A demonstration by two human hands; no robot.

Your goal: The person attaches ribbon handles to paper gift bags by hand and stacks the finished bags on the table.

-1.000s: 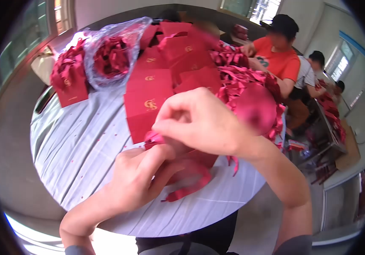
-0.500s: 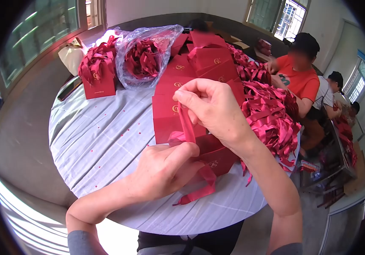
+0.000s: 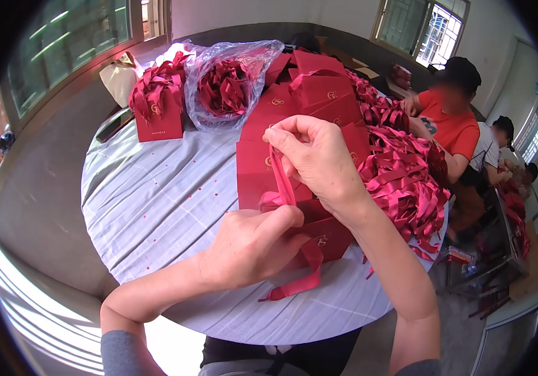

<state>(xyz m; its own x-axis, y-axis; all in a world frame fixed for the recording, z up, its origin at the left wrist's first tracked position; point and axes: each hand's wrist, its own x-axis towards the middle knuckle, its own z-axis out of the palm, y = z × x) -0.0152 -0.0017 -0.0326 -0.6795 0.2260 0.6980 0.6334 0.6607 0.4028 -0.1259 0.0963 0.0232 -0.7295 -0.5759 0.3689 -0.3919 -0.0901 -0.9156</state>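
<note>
Between my two hands a red satin ribbon [image 3: 284, 182] is stretched upward. My right hand [image 3: 319, 160] pinches its upper end between thumb and fingertips. Lower down, my left hand [image 3: 250, 241] is closed around the ribbon, and a loose tail hangs below it over the cloth. Just behind my left hand stands a small red paper bag [image 3: 328, 239] with a gold logo, partly covered by the hand. More red bags [image 3: 253, 166] lie overlapping beyond my hands. Whether the ribbon passes through the bag is hidden by my fingers.
A large heap of red ribbons [image 3: 403, 178] lies on the right of the round, cloth-covered table [image 3: 150, 219]. At the back left are a ribbon-filled bag [image 3: 159, 119] and a clear plastic bag [image 3: 192, 94] holding ribbons. A person in an orange shirt [image 3: 454, 125] sits at the right.
The whole view has shifted slightly, so the table appears further right. Both hands keep their grip on the ribbon, nearly unmoved.
</note>
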